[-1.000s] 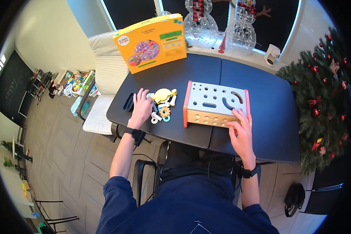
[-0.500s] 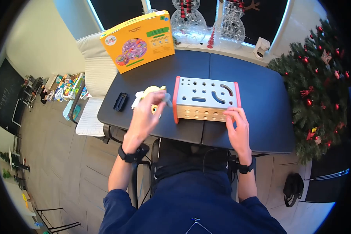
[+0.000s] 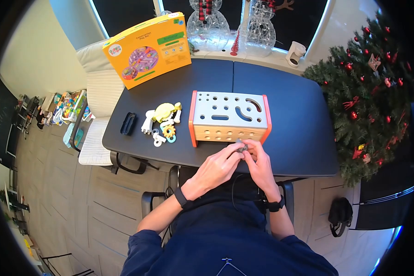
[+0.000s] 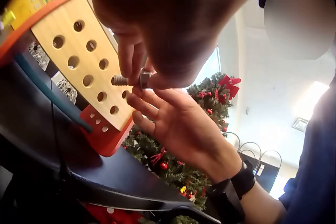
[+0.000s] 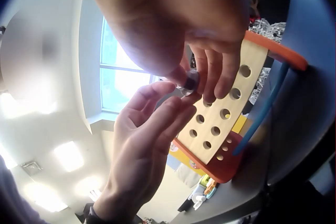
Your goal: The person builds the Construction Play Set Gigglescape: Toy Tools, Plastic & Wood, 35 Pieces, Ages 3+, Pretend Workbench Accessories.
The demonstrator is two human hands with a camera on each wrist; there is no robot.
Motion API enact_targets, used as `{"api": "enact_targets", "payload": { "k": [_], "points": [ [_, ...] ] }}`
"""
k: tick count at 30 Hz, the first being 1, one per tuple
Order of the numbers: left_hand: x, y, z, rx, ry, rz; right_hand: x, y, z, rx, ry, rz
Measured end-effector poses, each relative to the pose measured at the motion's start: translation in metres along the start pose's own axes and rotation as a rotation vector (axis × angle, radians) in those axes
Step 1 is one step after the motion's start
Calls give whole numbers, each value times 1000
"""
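Both hands meet just in front of the workbench box, at its near side. A small grey bolt (image 4: 121, 80), with a threaded shaft and a hexagonal part, is pinched between my left hand (image 3: 218, 168) and my right hand (image 3: 260, 166). Fingertips of both hands overlap around it, and its far end is hidden by them. The toy workbench (image 3: 229, 112) has a grey top with holes and curved slots, a wooden side with rows of round holes, and red-orange end panels. In the left wrist view the bolt's shaft points toward that wooden side (image 4: 88, 80).
Left of the workbench lies a pile with a yellow piece (image 3: 164, 112), an orange gear (image 3: 169, 131) and several white pieces. A small black tray (image 3: 128, 124) sits farther left. A yellow box (image 3: 147, 50) stands at the back left. A decorated tree (image 3: 368, 101) borders the table's right.
My left hand has left the pile of pieces, carrying the grey bolt right to meet my right hand. My right hand has come off the workbench's right end, toward me, and now pinches the bolt too.
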State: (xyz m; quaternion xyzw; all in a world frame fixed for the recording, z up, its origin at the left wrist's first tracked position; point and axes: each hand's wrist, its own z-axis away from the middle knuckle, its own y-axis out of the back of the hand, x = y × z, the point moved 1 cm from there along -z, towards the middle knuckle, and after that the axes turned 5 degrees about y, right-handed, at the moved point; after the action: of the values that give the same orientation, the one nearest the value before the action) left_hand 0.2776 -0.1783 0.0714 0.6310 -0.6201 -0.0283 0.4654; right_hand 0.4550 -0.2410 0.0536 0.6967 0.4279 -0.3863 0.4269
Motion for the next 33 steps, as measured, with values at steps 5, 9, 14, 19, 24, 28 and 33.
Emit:
{"api": "enact_targets", "payload": {
  "k": [5,9,14,19,24,28,33],
  "points": [
    [2,-6,9,17,150,110,2,1,-7,21,30,67],
    [1,-5,26,-24,339,218,1,1,-8,23,59,218],
    [-7,-5,42,-89,427,224,2,-2,-8,25,60,343],
    [-12,-19,49,-125,572,476,-3,-5,-13,90,101,453],
    [-15,-30,50,-191,669,601,-14,2,-24,122,225,777],
    [-6,-27,48,-264,734,615,-18,-3,-29,141,305,953],
    [-9,-26,56,-240,728,637,-24,5,-47,50,339,1041]
  ]
}}
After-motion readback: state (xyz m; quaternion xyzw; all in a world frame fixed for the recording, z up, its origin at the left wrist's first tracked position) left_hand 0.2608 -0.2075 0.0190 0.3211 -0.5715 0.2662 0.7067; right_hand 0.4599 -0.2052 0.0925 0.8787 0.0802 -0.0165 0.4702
